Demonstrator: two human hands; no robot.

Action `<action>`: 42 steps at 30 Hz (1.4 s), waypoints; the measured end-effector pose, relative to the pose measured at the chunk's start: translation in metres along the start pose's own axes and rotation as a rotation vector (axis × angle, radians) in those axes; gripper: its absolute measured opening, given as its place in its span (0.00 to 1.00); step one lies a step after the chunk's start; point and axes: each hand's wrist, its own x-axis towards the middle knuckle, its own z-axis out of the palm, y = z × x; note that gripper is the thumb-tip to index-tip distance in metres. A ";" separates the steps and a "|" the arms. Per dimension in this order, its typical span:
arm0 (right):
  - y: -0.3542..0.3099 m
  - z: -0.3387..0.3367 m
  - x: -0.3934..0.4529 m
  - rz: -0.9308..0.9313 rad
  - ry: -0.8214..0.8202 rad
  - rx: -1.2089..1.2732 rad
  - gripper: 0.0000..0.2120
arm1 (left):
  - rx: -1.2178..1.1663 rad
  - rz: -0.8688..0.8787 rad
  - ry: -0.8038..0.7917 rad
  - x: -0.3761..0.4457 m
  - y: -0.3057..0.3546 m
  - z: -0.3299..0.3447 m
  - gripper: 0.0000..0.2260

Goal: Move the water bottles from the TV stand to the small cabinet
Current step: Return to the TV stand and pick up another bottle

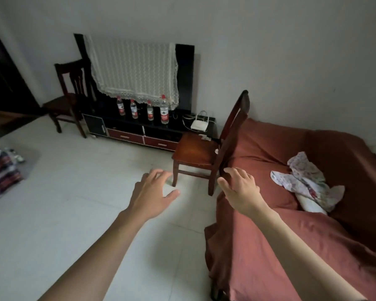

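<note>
Fingers (159, 173) on the left hand (152, 192) were spread apart and holding nothing, just hanging out over the floor tiles (74, 192). The right hand (240, 190) was the same deal, fingers loosely apart and empty. It sat right at the back edge of the nearer wooden chair (204, 148), though I honestly couldn't tell if it was touching the chair or only in front of it. The bed with the rust-coloured cover (291, 235) was just to the right of that.

Further back, all four water bottles (149, 110) were upright in a row on top of the TV stand (139, 131), right under the lace cloth (135, 70) draped over the TV, well away from both hands. A white router (197, 124) sat at the stand's right end.

So progress-wise I'd say basically zero: nothing picked up, every bottle yet to move. And no small cabinet was anywhere that I could clearly make out, so it's probably out of view.
</note>
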 end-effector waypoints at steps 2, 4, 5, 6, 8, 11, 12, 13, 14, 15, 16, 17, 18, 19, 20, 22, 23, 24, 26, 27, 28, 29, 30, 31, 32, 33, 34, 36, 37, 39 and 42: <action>-0.030 0.023 0.013 -0.029 -0.042 -0.007 0.22 | 0.011 -0.047 0.010 -0.007 -0.038 -0.010 0.24; -0.057 0.043 0.022 -0.079 -0.092 -0.028 0.23 | 0.007 -0.103 0.021 -0.012 -0.071 -0.021 0.25; -0.070 0.053 0.027 -0.110 -0.116 -0.044 0.24 | 0.000 -0.130 0.032 -0.014 -0.085 -0.027 0.25; -0.082 0.062 0.032 -0.140 -0.138 -0.059 0.24 | -0.006 -0.154 0.048 -0.015 -0.099 -0.032 0.24; -0.106 0.078 0.044 -0.192 -0.184 -0.083 0.25 | -0.015 -0.200 0.081 -0.016 -0.123 -0.042 0.23; -0.137 0.101 0.066 -0.261 -0.247 -0.112 0.26 | -0.037 -0.275 0.113 -0.016 -0.154 -0.053 0.22; -0.146 0.109 0.075 -0.283 -0.263 -0.115 0.26 | -0.041 -0.294 0.117 -0.015 -0.163 -0.056 0.22; -0.155 0.117 0.083 -0.304 -0.278 -0.113 0.26 | -0.041 -0.312 0.119 -0.013 -0.172 -0.058 0.22; -0.164 0.125 0.092 -0.322 -0.294 -0.107 0.26 | -0.041 -0.329 0.120 -0.010 -0.180 -0.060 0.22; -0.171 0.133 0.100 -0.340 -0.307 -0.105 0.27 | -0.043 -0.347 0.121 -0.007 -0.188 -0.062 0.22; -0.179 0.140 0.109 -0.358 -0.318 -0.106 0.27 | -0.047 -0.365 0.125 -0.003 -0.196 -0.064 0.22; -0.185 0.148 0.119 -0.375 -0.329 -0.108 0.27 | -0.048 -0.380 0.130 0.002 -0.204 -0.067 0.22; -0.192 0.155 0.130 -0.388 -0.342 -0.104 0.27 | -0.045 -0.391 0.135 0.009 -0.211 -0.070 0.22; -0.199 0.161 0.143 -0.402 -0.354 -0.093 0.27 | -0.034 -0.400 0.138 0.017 -0.218 -0.073 0.22; -0.206 0.167 0.156 -0.415 -0.361 -0.076 0.27 | -0.018 -0.408 0.144 0.026 -0.225 -0.076 0.22; -0.220 0.175 0.184 -0.442 -0.363 -0.048 0.26 | 0.003 -0.428 0.154 0.047 -0.240 -0.086 0.22; -0.227 0.177 0.198 -0.453 -0.359 -0.033 0.27 | 0.007 -0.436 0.161 0.060 -0.247 -0.092 0.22; -0.232 0.179 0.213 -0.461 -0.354 -0.013 0.27 | 0.011 -0.439 0.168 0.074 -0.252 -0.099 0.22; -0.241 0.182 0.244 -0.476 -0.344 0.021 0.27 | 0.035 -0.439 0.172 0.107 -0.260 -0.110 0.21; -0.245 0.183 0.261 -0.485 -0.340 0.029 0.27 | 0.050 -0.436 0.177 0.124 -0.264 -0.114 0.21; -0.247 0.185 0.279 -0.493 -0.339 0.033 0.27 | 0.056 -0.431 0.187 0.141 -0.268 -0.118 0.22; -0.249 0.186 0.296 -0.498 -0.339 0.038 0.27 | 0.043 -0.426 0.203 0.157 -0.270 -0.120 0.22; -0.251 0.188 0.313 -0.496 -0.343 0.043 0.27 | 0.015 -0.419 0.222 0.171 -0.274 -0.121 0.22; -0.252 0.190 0.328 -0.488 -0.350 0.044 0.27 | -0.026 -0.415 0.241 0.185 -0.277 -0.121 0.22; -0.252 0.191 0.341 -0.481 -0.355 0.042 0.27 | -0.073 -0.415 0.260 0.198 -0.281 -0.122 0.21; -0.253 0.192 0.352 -0.473 -0.364 0.039 0.27 | -0.115 -0.417 0.275 0.210 -0.283 -0.122 0.20; -0.253 0.192 0.361 -0.467 -0.371 0.041 0.27 | -0.143 -0.417 0.287 0.221 -0.285 -0.122 0.19; -0.254 0.194 0.378 -0.457 -0.380 0.056 0.27 | -0.149 -0.403 0.312 0.245 -0.291 -0.125 0.18; -0.255 0.194 0.387 -0.453 -0.379 0.057 0.27 | -0.147 -0.398 0.324 0.258 -0.295 -0.127 0.18; -0.258 0.196 0.405 -0.445 -0.378 0.042 0.28 | -0.149 -0.397 0.337 0.282 -0.302 -0.130 0.19; -0.263 0.200 0.430 -0.425 -0.377 0.029 0.28 | -0.133 -0.385 0.325 0.312 -0.314 -0.127 0.19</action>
